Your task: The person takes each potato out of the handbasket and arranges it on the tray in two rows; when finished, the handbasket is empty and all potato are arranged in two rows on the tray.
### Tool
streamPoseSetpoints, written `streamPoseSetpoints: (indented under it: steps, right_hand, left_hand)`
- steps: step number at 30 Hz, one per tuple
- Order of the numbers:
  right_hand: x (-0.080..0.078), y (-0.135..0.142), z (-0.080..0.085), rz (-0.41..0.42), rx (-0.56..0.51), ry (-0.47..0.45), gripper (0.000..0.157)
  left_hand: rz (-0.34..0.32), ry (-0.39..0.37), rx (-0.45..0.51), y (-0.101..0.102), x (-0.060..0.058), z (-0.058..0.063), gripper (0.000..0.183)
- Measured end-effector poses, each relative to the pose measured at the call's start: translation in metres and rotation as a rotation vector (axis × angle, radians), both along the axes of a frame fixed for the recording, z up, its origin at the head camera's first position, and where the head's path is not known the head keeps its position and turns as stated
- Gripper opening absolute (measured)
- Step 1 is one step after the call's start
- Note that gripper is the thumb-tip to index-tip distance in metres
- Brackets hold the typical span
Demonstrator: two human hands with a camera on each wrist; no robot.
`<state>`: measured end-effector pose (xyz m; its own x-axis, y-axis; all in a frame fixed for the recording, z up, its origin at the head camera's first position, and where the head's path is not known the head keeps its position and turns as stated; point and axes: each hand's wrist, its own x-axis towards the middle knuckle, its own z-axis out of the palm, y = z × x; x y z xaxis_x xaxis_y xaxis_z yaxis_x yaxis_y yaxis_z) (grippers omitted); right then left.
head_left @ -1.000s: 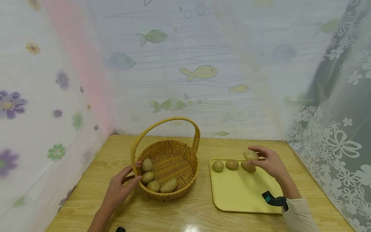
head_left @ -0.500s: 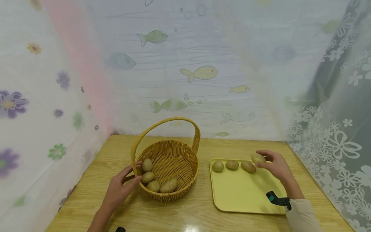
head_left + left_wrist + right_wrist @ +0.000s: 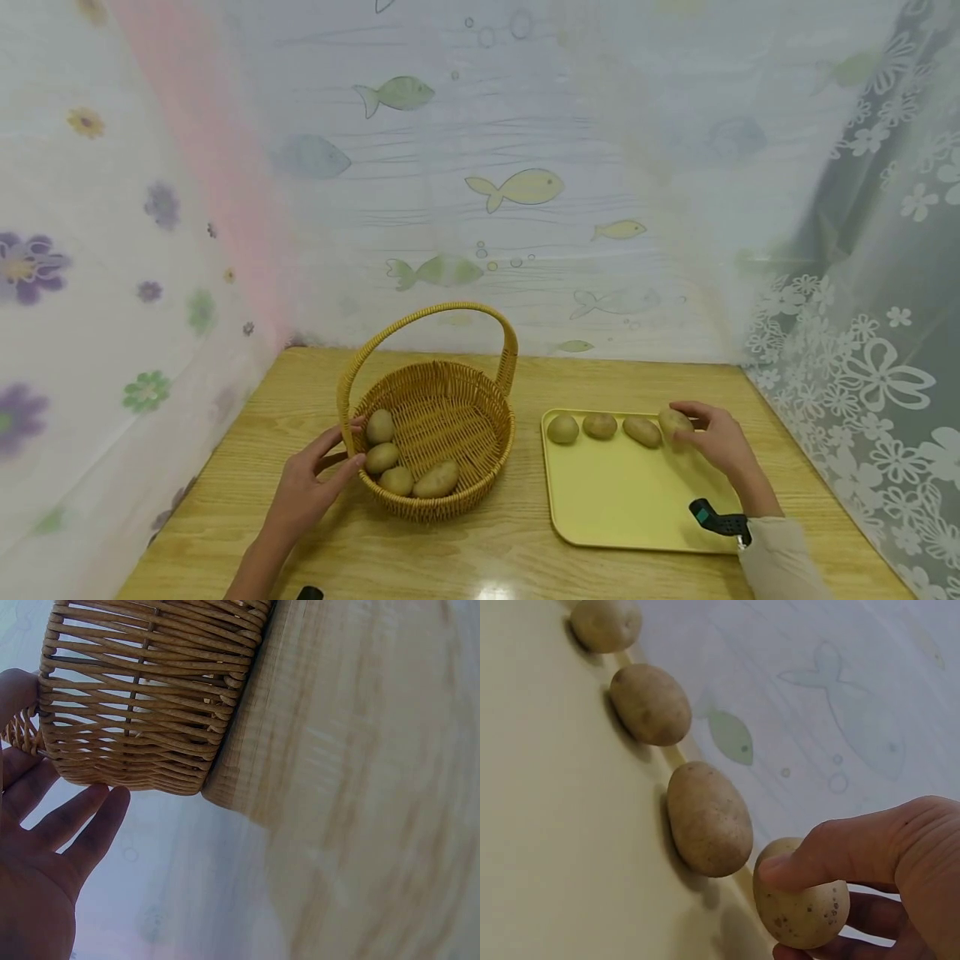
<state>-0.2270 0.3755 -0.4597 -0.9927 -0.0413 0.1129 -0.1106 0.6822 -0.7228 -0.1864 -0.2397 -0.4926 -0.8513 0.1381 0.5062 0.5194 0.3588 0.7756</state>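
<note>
A potato (image 3: 802,907) with dark specks sits between the thumb and fingers of my right hand (image 3: 718,439), at the back right of the yellow tray (image 3: 630,500). Three more potatoes stand in a row to its left, the nearest an oblong potato (image 3: 642,431). My left hand (image 3: 307,483) holds the left side of the wicker basket (image 3: 487,467) where its tall handle (image 3: 432,310) joins the rim. In the left wrist view, fingertips (image 3: 112,806) touch the basket's outer wall. Inside the basket, several potatoes (image 3: 437,479) lie along the left and front wall.
Basket and tray stand side by side on a wooden table (image 3: 495,550), with a strip of tabletop between them. Sheer curtains (image 3: 525,125) printed with fish and flowers hang behind and at both sides. A black wrist mount (image 3: 720,519) is strapped to the right wrist.
My right hand has moved right with the potato, from above the oblong potato, and lowered it to the tray's back edge at the row's right end. The left hand stays in place.
</note>
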Motion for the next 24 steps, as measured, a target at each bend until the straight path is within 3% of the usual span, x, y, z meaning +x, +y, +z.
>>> streamPoseSetpoints:
  steps: [24]
  right_hand:
    - [0.001, 0.007, -0.015, -0.027, 0.066, 0.016, 0.053]
  left_hand:
    - [-0.012, 0.02, 0.012, 0.002, 0.002, 0.003, 0.047]
